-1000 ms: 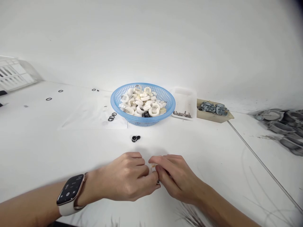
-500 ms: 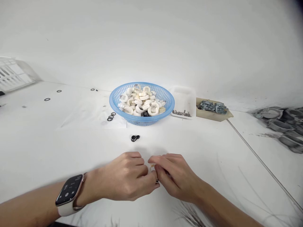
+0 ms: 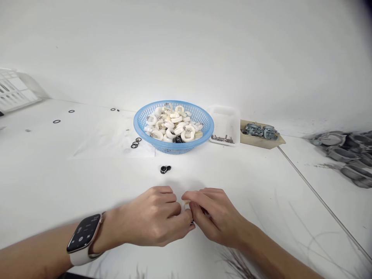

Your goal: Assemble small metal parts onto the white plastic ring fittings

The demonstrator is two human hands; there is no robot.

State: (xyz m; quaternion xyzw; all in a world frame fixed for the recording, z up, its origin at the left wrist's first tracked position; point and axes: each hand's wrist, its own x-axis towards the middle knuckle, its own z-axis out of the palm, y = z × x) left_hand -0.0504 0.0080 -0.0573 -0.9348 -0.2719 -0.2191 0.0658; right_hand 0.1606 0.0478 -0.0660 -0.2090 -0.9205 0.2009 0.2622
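Just in front of me, my left hand point(image 3: 158, 217) is closed, its thumb and curled fingers pressed on a white plastic part point(image 3: 187, 204). My right hand point(image 3: 213, 215) meets it from the other side, thumb and forefinger pinching the same part. Most of that part is hidden by my fingers; a white edge with a yellowish spot shows, and something small and dark sits by my left thumb. Beyond my hands, a small black ring-shaped piece point(image 3: 165, 169) lies on the table. Behind it stands a blue basket point(image 3: 174, 148) piled with white carburetor floats point(image 3: 177, 120) bearing metal clips.
Right of the basket are a white tray point(image 3: 225, 112) with thin metal pins and a beige box point(image 3: 255, 142) with carburetors point(image 3: 260, 131). Grey metal castings point(image 3: 348, 151) lie far right. Black O-rings point(image 3: 135, 144) rest on a clear plastic sheet point(image 3: 101, 145). A white crate point(image 3: 17, 91) stands far left.
Almost nothing differs. The view has shifted very slightly, and both hands keep the same grip on the white part.
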